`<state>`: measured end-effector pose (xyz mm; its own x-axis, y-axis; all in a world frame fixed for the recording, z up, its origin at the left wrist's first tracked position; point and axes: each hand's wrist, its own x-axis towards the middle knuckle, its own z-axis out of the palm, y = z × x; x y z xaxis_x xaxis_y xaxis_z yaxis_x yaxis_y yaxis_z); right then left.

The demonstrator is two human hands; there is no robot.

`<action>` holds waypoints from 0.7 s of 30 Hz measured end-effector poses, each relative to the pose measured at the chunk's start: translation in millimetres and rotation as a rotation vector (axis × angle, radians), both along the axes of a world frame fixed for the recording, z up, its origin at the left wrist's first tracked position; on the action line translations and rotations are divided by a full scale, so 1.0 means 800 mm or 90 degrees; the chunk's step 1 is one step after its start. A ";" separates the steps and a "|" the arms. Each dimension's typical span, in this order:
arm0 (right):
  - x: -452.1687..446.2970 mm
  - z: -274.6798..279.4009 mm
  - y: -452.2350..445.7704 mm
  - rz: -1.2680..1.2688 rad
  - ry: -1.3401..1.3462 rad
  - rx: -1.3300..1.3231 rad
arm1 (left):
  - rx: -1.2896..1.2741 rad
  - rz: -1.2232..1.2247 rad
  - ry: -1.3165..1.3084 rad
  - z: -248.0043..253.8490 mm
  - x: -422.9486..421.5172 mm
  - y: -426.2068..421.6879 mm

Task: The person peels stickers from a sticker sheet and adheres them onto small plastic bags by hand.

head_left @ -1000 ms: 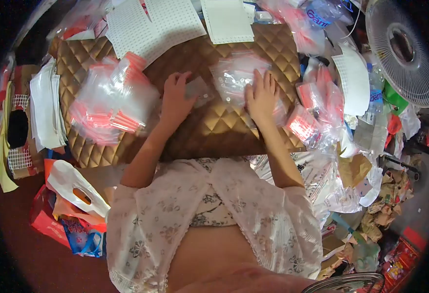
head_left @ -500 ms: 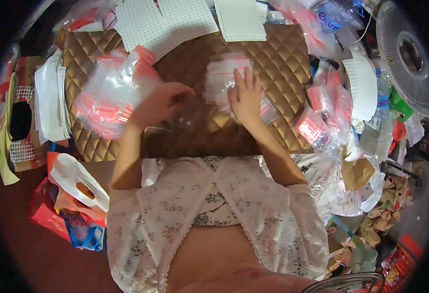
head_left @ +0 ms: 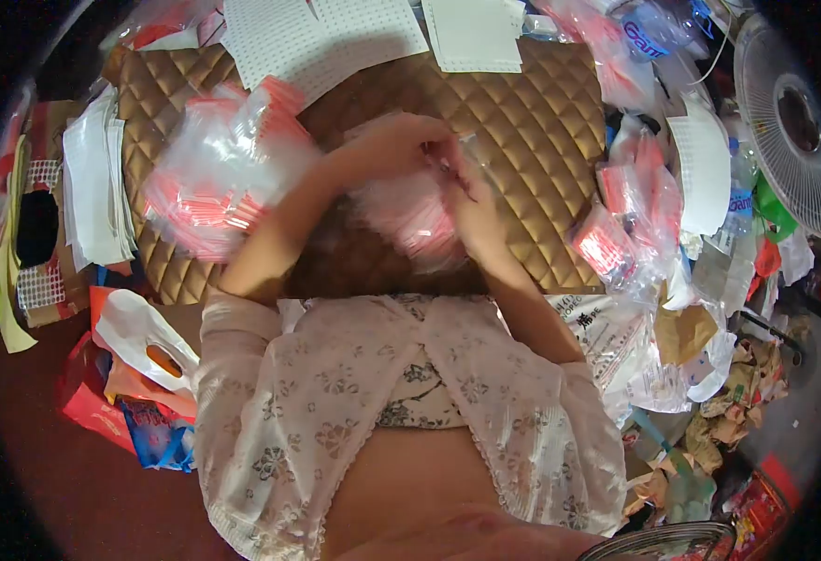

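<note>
- Plastic bags, clear with red edges (head_left: pixel 403 208), lie in a blurred bunch near the middle of the table, beneath and beside the two hands.
- Left hand (head_left: pixel 436 140): it reaches across above the bunch, its fingers bent toward the other hand; blur hides whether they pinch anything, so I cannot tell.
- Right hand (head_left: pixel 471 201): it is at the right side of the bunch, close to the left hand; I cannot tell whether its fingers are spread or pressed together.
- Larger heap of similar bags (head_left: pixel 225 173): it spreads to the left of the hands, beside the left forearm.
- Brown quilted cover (head_left: pixel 541 140): it lies under both groups of bags.
- White dotted sheets (head_left: pixel 326 47) lie along the far edge.
- Red-and-clear packets (head_left: pixel 605 245) are piled off the right edge, with a fan (head_left: pixel 793 117) beyond.
- Stacked papers (head_left: pixel 92 187) stand off the left edge.
</note>
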<state>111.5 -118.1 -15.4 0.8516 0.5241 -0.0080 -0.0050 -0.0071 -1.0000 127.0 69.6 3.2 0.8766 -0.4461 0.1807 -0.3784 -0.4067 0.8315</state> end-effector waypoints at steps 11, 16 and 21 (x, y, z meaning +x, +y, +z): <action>0.004 0.002 -0.012 -0.044 -0.218 -0.263 | 0.306 0.441 -0.084 -0.006 -0.145 -0.042; -0.054 -0.011 0.030 -0.014 -0.112 -0.049 | 0.279 0.404 -0.071 -0.009 -0.141 -0.044; -0.056 0.010 0.032 0.037 0.053 0.037 | 0.254 0.308 -0.064 -0.005 -0.129 -0.013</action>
